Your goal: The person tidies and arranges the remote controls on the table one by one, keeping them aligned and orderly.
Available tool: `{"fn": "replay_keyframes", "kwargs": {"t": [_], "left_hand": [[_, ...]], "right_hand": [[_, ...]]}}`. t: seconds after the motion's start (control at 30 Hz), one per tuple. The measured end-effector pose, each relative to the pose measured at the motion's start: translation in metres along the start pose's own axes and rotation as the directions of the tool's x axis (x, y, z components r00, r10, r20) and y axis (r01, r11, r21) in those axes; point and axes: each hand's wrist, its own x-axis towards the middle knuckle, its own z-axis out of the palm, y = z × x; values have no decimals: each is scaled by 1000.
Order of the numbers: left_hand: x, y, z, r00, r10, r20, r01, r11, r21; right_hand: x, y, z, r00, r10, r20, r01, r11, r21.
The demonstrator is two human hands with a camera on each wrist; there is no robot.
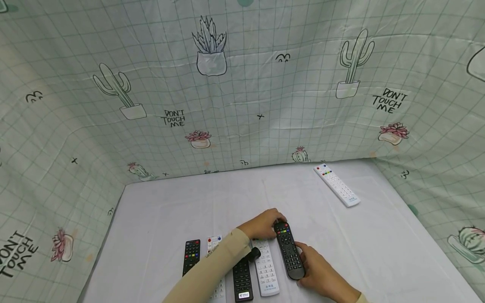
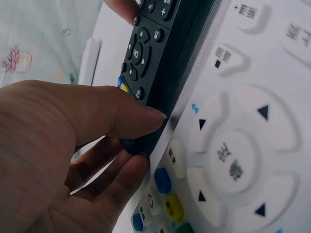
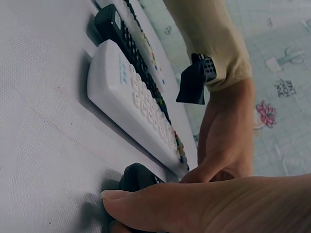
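Note:
A black remote control (image 1: 289, 252) with a rounded lower end lies at the right end of a row of remotes. My left hand (image 1: 263, 225) pinches its far end; in the left wrist view the thumb (image 2: 131, 114) is on one side edge and fingertips are at the end. My right hand (image 1: 318, 269) grips the near end from the right, its thumb (image 3: 146, 206) against the remote in the right wrist view. Just left of it lies a white remote (image 1: 267, 269), partly under the left wrist.
Further left are a black remote with a white label (image 1: 243, 280), a white remote (image 1: 214, 240) mostly hidden by the left sleeve, and another black remote (image 1: 191, 254). One more white remote (image 1: 337, 185) lies at the back right. Patterned cloth (image 1: 242, 92) walls the white table.

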Motion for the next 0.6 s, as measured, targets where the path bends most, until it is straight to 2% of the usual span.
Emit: {"fn": "replay_keyframes", "kwargs": {"t": [0.27, 0.43, 0.6], "left_hand": [[0, 1, 1, 1000, 3, 6, -3, 1000, 15], [1, 1, 2, 1000, 13, 8, -13, 999, 51], [2, 1, 2, 1000, 13, 18, -14, 999, 47]], "right_hand": [[-2, 1, 0, 1000, -19, 9, 19, 1000, 3], [-3, -1, -1, 1000, 3, 18, -3, 1000, 12], [-3, -2, -6, 999, 4, 45, -3, 1000, -5]]}}
